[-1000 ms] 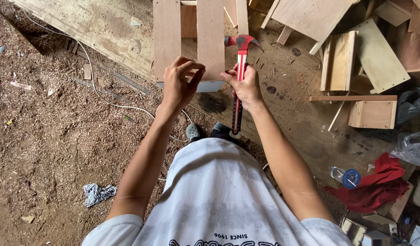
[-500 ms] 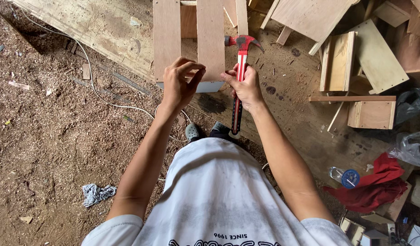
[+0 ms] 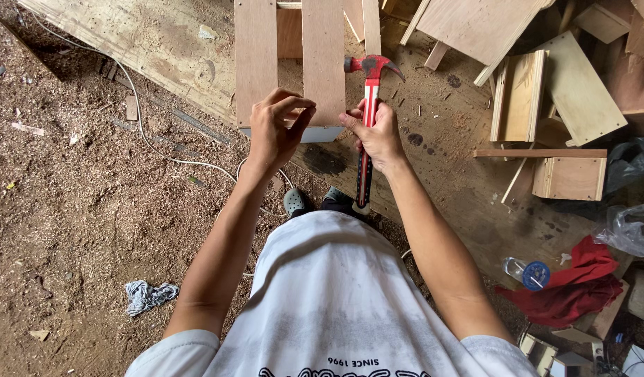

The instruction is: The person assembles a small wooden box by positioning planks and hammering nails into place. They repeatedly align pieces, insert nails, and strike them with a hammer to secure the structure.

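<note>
— What did the right hand (image 3: 379,132) have?

— Fingers wrapped tight round the shaft of a red claw hammer (image 3: 367,129), gripped high, close under the head. The head pointed away from the person, the black handle end hung down toward the white T-shirt (image 3: 336,300).

— And the left hand (image 3: 276,129)?

— Fingertips pinched together, thumb against forefinger, just over the near end of two upright wooden slats (image 3: 290,59). Whatever it pinched was too small to make out. The two hands were near each other, not touching.

— The slats themselves?

— Side by side with a narrow gap between, both ending on a pale crosspiece (image 3: 315,134) directly beneath the hands. The hammer sat just right of the right-hand slat.

— Around that?

— A large plywood sheet (image 3: 147,49) lay to the left, dusted with sawdust, a thin white cord (image 3: 161,150) curving off its edge over the dirt floor. Small wooden boxes and offcuts (image 3: 545,98) were heaped at the right. Further right and nearer, a red cloth (image 3: 573,286); a grey rag (image 3: 149,294) lay on the sawdust at left.
</note>
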